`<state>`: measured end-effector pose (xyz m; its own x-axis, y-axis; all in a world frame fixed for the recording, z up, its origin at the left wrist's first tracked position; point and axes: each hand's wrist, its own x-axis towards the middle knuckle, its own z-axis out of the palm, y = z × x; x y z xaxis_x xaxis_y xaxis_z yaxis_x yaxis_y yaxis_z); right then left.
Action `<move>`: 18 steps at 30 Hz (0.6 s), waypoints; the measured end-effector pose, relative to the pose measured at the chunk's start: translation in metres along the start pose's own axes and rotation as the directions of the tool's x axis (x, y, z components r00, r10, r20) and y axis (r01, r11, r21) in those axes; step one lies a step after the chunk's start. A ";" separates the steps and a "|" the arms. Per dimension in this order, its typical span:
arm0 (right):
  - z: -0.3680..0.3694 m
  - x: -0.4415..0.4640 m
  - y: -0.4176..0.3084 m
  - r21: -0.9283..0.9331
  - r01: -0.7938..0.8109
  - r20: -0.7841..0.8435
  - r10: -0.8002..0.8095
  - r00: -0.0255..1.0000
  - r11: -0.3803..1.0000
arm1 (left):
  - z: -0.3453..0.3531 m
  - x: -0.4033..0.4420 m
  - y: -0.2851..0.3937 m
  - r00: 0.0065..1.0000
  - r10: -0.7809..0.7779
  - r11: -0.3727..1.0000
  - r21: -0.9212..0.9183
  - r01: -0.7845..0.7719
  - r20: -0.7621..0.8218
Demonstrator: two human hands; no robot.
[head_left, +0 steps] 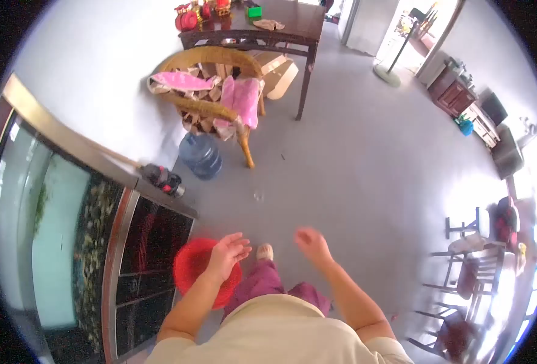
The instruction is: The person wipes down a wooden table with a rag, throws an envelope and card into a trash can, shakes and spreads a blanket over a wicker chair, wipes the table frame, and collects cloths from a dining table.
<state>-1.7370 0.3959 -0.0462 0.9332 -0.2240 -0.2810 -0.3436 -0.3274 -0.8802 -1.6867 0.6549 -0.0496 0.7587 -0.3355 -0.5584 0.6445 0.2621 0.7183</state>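
My left hand [226, 256] is held over the right side of a red plastic basket [188, 267] that stands on the floor. Its fingers are loosely bent and apart, with nothing in them. My right hand [312, 246] hangs in the air ahead of my body, over the grey floor, touching nothing that I can see. Motion smears its fingers, so their pose is unclear. Below my hands, one shoe [265, 252] shows ahead of my purple trousers [261, 283].
To the left stands a fish tank [68, 230], with a dark power tool [162, 180] beside its frame. Ahead are a blue water jug [200, 156], a wicker chair [205, 109] with pink cloth and a dark table [293, 29]. Several chairs [462, 276] line the right side.
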 end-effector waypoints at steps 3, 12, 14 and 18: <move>-0.005 0.053 -0.019 -0.013 0.008 0.032 -0.008 0.999 1.000 | 0.010 0.052 0.039 0.999 0.038 0.999 0.002 -0.038 0.012; -0.052 0.205 -0.048 -0.069 0.034 0.098 -0.028 0.995 0.997 | 0.068 0.182 0.131 0.996 0.093 0.996 -0.003 -0.093 -0.007; -0.067 0.248 -0.045 -0.079 0.048 0.121 -0.039 0.992 0.996 | 0.088 0.217 0.144 0.994 0.113 0.993 -0.016 -0.113 -0.009; -0.106 0.336 -0.053 -0.124 0.058 0.185 -0.034 0.982 0.991 | 0.134 0.288 0.167 0.986 0.153 0.988 0.007 -0.153 -0.066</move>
<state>-1.4164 0.2410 -0.0534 0.9478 -0.0385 -0.3166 -0.2992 -0.4516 -0.8406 -1.3734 0.4802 -0.0349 0.8530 -0.2313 -0.4678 0.5202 0.3044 0.7980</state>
